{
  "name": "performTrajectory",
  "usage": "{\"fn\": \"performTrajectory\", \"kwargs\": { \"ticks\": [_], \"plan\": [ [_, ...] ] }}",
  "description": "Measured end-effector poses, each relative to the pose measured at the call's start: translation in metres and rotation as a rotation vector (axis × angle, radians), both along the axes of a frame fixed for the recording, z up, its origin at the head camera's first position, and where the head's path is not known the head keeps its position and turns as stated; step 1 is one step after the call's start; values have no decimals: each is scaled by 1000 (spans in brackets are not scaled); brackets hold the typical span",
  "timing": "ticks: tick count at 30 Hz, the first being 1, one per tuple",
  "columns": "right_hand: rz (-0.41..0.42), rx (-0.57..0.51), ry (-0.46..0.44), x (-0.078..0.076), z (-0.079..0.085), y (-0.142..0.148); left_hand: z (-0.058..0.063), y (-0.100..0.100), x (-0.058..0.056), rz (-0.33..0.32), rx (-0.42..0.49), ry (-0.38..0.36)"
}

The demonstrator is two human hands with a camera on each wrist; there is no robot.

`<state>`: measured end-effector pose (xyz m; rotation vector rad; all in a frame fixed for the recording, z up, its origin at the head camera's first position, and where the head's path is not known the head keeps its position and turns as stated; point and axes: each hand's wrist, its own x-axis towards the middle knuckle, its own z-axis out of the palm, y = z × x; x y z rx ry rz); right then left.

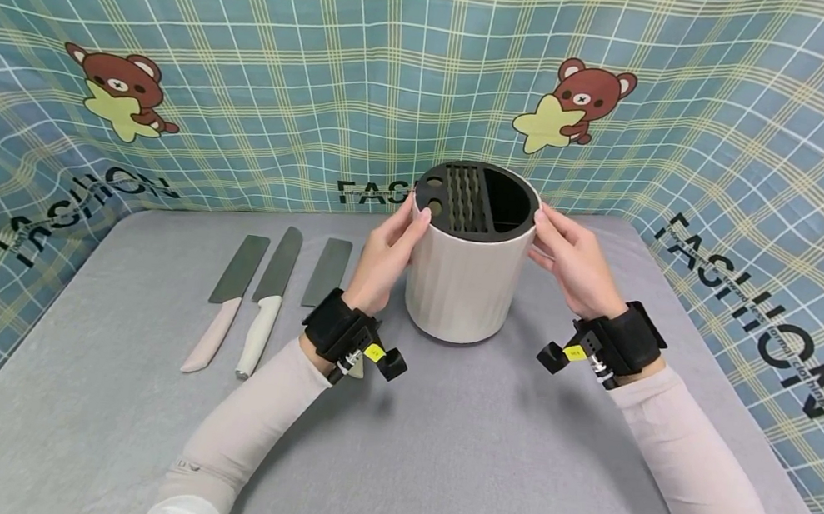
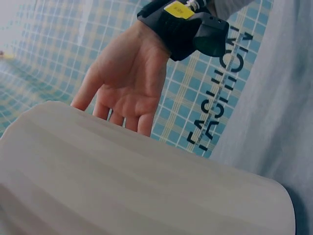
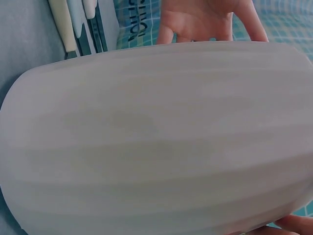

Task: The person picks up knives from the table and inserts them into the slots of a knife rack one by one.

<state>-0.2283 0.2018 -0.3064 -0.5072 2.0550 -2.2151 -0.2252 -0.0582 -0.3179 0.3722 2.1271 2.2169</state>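
The knife holder stands upright on the surface, long axis vertical, between both hands: left hand and right hand each grip its side near the top. The knives lie leftward, nearer the left hand.

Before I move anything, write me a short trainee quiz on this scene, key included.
1. On which side of the holder do the knives lie, the person's left or right?
2. True or false: the right hand grips a knife.
3. Choose one. The holder's top insert is: A) blue, B) black, C) yellow.

Key:
1. The person's left.
2. False; both hands, the right and the left hand, touch the holder near its rim.
3. B.
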Motion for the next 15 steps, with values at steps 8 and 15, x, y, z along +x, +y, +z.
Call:
{"fn": "performTrajectory", "kwargs": {
  "ticks": [8, 15],
  "plan": [
    [1, 2, 4, 10, 1, -1, -1, -3, 11, 7, 11, 16],
    [21, -15, 20, 17, -2, -2, -1, -5, 20, 2, 2, 8]
  ]
}}
